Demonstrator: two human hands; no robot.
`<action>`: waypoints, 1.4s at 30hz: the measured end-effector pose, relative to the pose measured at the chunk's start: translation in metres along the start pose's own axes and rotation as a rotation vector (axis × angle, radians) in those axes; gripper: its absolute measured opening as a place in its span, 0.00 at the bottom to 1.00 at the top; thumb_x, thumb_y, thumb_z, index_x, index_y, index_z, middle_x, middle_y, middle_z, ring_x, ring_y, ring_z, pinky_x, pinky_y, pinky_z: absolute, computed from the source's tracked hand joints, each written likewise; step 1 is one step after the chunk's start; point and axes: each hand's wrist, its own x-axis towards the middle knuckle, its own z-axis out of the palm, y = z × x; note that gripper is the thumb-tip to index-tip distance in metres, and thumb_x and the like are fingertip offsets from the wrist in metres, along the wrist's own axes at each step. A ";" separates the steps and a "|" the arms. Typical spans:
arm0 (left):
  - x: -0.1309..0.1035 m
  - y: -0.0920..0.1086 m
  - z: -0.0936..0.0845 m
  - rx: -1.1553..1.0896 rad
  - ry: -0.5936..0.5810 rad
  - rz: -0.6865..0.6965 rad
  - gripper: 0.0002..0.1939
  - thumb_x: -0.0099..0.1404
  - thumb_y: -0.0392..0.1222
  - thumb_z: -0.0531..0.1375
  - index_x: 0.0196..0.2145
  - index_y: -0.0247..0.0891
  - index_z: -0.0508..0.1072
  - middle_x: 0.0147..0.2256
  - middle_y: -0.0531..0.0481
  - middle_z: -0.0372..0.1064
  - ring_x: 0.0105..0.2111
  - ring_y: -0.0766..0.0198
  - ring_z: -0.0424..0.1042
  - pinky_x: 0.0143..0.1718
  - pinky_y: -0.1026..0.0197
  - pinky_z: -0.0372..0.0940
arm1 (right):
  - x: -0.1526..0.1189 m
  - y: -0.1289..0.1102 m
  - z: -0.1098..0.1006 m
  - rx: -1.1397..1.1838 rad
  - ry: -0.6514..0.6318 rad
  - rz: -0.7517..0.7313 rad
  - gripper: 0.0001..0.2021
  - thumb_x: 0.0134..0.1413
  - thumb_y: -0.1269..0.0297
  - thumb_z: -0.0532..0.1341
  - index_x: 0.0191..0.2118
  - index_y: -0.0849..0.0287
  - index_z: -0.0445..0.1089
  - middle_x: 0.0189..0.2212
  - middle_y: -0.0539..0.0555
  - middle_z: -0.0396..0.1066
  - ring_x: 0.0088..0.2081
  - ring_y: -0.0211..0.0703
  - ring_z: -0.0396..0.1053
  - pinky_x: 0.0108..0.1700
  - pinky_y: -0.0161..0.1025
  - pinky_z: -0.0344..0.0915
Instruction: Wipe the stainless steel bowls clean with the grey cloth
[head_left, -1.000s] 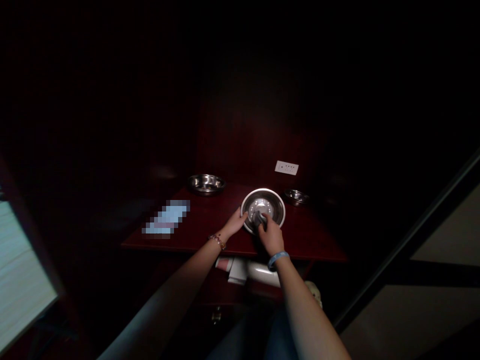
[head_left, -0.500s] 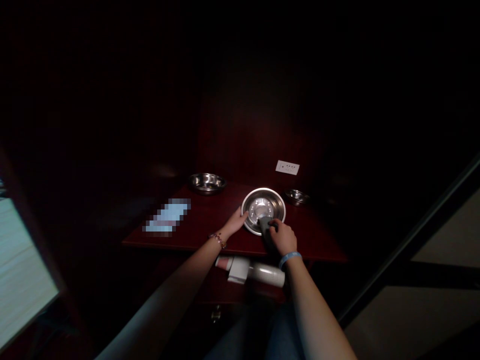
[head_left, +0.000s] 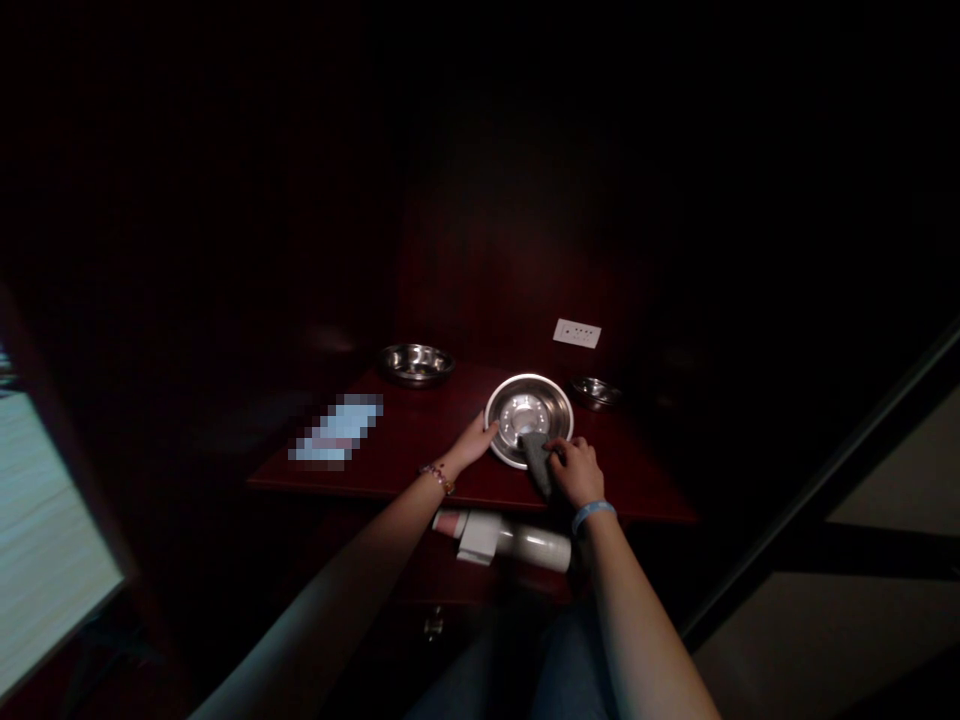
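Observation:
A round stainless steel basin (head_left: pixel 555 408) is tilted toward me over the dark red table. My left hand (head_left: pixel 475 440) grips its left rim, thumb on the inside and the other fingers mostly hidden behind. At the basin's lower right, my right hand (head_left: pixel 579 470) pinches a grey cloth (head_left: pixel 538 462). Part of that cloth lies against the inner wall, and the rest hangs over the near rim. A bracelet circles the left wrist and a blue band the right.
Farther back stand a steel bowl (head_left: pixel 416 366) on the left and a smaller bowl (head_left: pixel 597 392) on the right. A white socket panel (head_left: pixel 577 333) is on the back wall. Stacked paper cups in a clear sleeve (head_left: pixel 534 546) lie below the table's front edge. A blurred-out rectangle (head_left: pixel 341 430) lies left.
My right hand has shifted slightly right, and more of the grey cloth shows over the near rim. My left hand keeps its hold on the basin.

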 end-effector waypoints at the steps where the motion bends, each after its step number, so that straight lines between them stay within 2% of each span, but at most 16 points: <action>1: 0.000 -0.001 0.000 -0.003 0.003 -0.002 0.21 0.64 0.46 0.57 0.52 0.34 0.67 0.51 0.40 0.70 0.53 0.53 0.67 0.59 0.48 0.58 | 0.001 0.003 0.002 0.021 0.000 0.001 0.15 0.59 0.61 0.54 0.49 0.48 0.72 0.48 0.57 0.64 0.50 0.47 0.65 0.47 0.38 0.63; 4: 0.000 -0.002 0.000 -0.014 -0.002 -0.002 0.21 0.63 0.46 0.57 0.52 0.34 0.67 0.51 0.40 0.70 0.53 0.53 0.67 0.59 0.48 0.58 | 0.005 0.010 0.008 0.110 0.007 -0.001 0.17 0.58 0.65 0.55 0.52 0.52 0.71 0.48 0.58 0.63 0.45 0.43 0.69 0.47 0.36 0.63; 8: -0.003 0.006 -0.003 0.014 -0.022 -0.007 0.20 0.64 0.45 0.56 0.52 0.34 0.67 0.53 0.40 0.69 0.53 0.53 0.67 0.60 0.49 0.57 | 0.012 0.012 0.018 0.212 0.022 -0.048 0.17 0.55 0.72 0.54 0.49 0.57 0.72 0.43 0.58 0.68 0.43 0.41 0.70 0.49 0.35 0.63; 13: -0.004 0.010 -0.003 0.010 -0.020 0.011 0.22 0.63 0.45 0.56 0.53 0.34 0.66 0.54 0.40 0.68 0.55 0.53 0.66 0.61 0.49 0.56 | 0.011 0.002 0.024 0.282 0.028 -0.053 0.16 0.55 0.72 0.52 0.46 0.60 0.72 0.40 0.56 0.73 0.43 0.42 0.71 0.48 0.36 0.64; 16: -0.003 0.007 -0.001 -0.004 -0.007 -0.015 0.21 0.63 0.44 0.56 0.52 0.34 0.67 0.52 0.41 0.70 0.53 0.54 0.68 0.59 0.48 0.57 | 0.003 -0.009 0.021 0.180 0.023 -0.095 0.15 0.57 0.68 0.54 0.47 0.58 0.72 0.44 0.57 0.72 0.46 0.44 0.69 0.49 0.37 0.64; 18: -0.002 0.006 0.000 -0.009 -0.005 -0.022 0.19 0.63 0.43 0.56 0.51 0.34 0.68 0.51 0.41 0.71 0.51 0.54 0.68 0.59 0.48 0.59 | -0.003 -0.019 0.016 0.023 0.054 -0.129 0.15 0.57 0.66 0.55 0.48 0.55 0.72 0.50 0.59 0.68 0.53 0.48 0.64 0.51 0.39 0.62; 21: -0.001 0.004 0.001 -0.009 -0.013 -0.003 0.19 0.63 0.42 0.55 0.51 0.33 0.67 0.51 0.40 0.70 0.52 0.54 0.68 0.59 0.50 0.58 | -0.007 -0.031 0.014 -0.118 0.079 -0.292 0.21 0.59 0.71 0.51 0.56 0.54 0.67 0.58 0.58 0.62 0.59 0.49 0.58 0.58 0.41 0.57; 23: -0.001 0.003 0.001 -0.002 -0.018 -0.006 0.19 0.64 0.41 0.55 0.52 0.32 0.66 0.51 0.39 0.69 0.52 0.54 0.68 0.59 0.50 0.58 | -0.007 -0.037 0.018 -0.130 0.008 -0.377 0.25 0.59 0.75 0.47 0.60 0.59 0.62 0.60 0.59 0.62 0.60 0.46 0.58 0.60 0.40 0.54; 26: 0.000 0.002 0.001 0.008 -0.018 -0.031 0.19 0.64 0.41 0.54 0.52 0.33 0.66 0.51 0.39 0.69 0.53 0.54 0.68 0.59 0.50 0.59 | -0.004 -0.041 0.031 -0.102 -0.101 -0.364 0.27 0.59 0.77 0.45 0.63 0.67 0.57 0.61 0.63 0.60 0.61 0.44 0.58 0.62 0.38 0.53; 28: 0.000 0.001 0.001 0.015 -0.014 -0.036 0.19 0.64 0.40 0.54 0.52 0.33 0.66 0.51 0.40 0.69 0.52 0.54 0.68 0.58 0.50 0.59 | -0.004 -0.043 0.041 -0.071 -0.131 -0.324 0.26 0.62 0.73 0.45 0.65 0.71 0.53 0.64 0.65 0.55 0.65 0.45 0.53 0.63 0.40 0.50; 31: -0.001 0.004 0.001 0.026 -0.011 -0.017 0.19 0.64 0.40 0.54 0.52 0.33 0.65 0.51 0.40 0.69 0.52 0.55 0.68 0.59 0.51 0.58 | -0.007 -0.047 0.052 -0.034 -0.154 -0.245 0.30 0.66 0.57 0.43 0.66 0.74 0.49 0.67 0.68 0.47 0.68 0.49 0.44 0.66 0.47 0.44; 33: -0.003 0.007 0.001 0.029 -0.017 -0.003 0.19 0.64 0.40 0.54 0.52 0.33 0.65 0.51 0.41 0.70 0.52 0.56 0.68 0.60 0.52 0.57 | -0.010 -0.051 0.056 -0.017 -0.153 -0.203 0.36 0.65 0.47 0.43 0.66 0.75 0.47 0.67 0.70 0.45 0.69 0.53 0.42 0.67 0.52 0.40; 35: -0.004 0.011 0.000 0.032 -0.019 -0.003 0.19 0.64 0.41 0.54 0.52 0.34 0.66 0.50 0.41 0.70 0.52 0.56 0.68 0.60 0.52 0.57 | -0.011 -0.053 0.060 0.001 -0.139 -0.194 0.41 0.62 0.43 0.46 0.67 0.76 0.45 0.67 0.70 0.46 0.68 0.55 0.42 0.67 0.53 0.39; 37: -0.006 0.013 -0.001 0.031 -0.013 -0.006 0.18 0.64 0.42 0.55 0.51 0.35 0.66 0.50 0.42 0.71 0.52 0.56 0.68 0.59 0.51 0.57 | -0.010 -0.054 0.062 0.033 -0.127 -0.226 0.41 0.59 0.46 0.51 0.67 0.76 0.44 0.66 0.70 0.47 0.68 0.55 0.43 0.67 0.51 0.40; 39: -0.006 0.014 -0.001 0.030 -0.001 -0.001 0.18 0.64 0.42 0.55 0.51 0.34 0.67 0.50 0.41 0.70 0.52 0.55 0.68 0.59 0.51 0.58 | -0.006 -0.051 0.063 0.087 -0.133 -0.300 0.38 0.57 0.56 0.55 0.67 0.74 0.45 0.66 0.68 0.48 0.68 0.53 0.45 0.67 0.49 0.42; 42: -0.005 0.014 -0.001 0.020 0.014 0.001 0.19 0.64 0.42 0.54 0.50 0.32 0.67 0.51 0.40 0.70 0.52 0.54 0.68 0.59 0.51 0.57 | 0.002 -0.044 0.064 0.183 -0.153 -0.410 0.35 0.52 0.68 0.54 0.66 0.72 0.49 0.65 0.65 0.52 0.67 0.48 0.49 0.67 0.45 0.45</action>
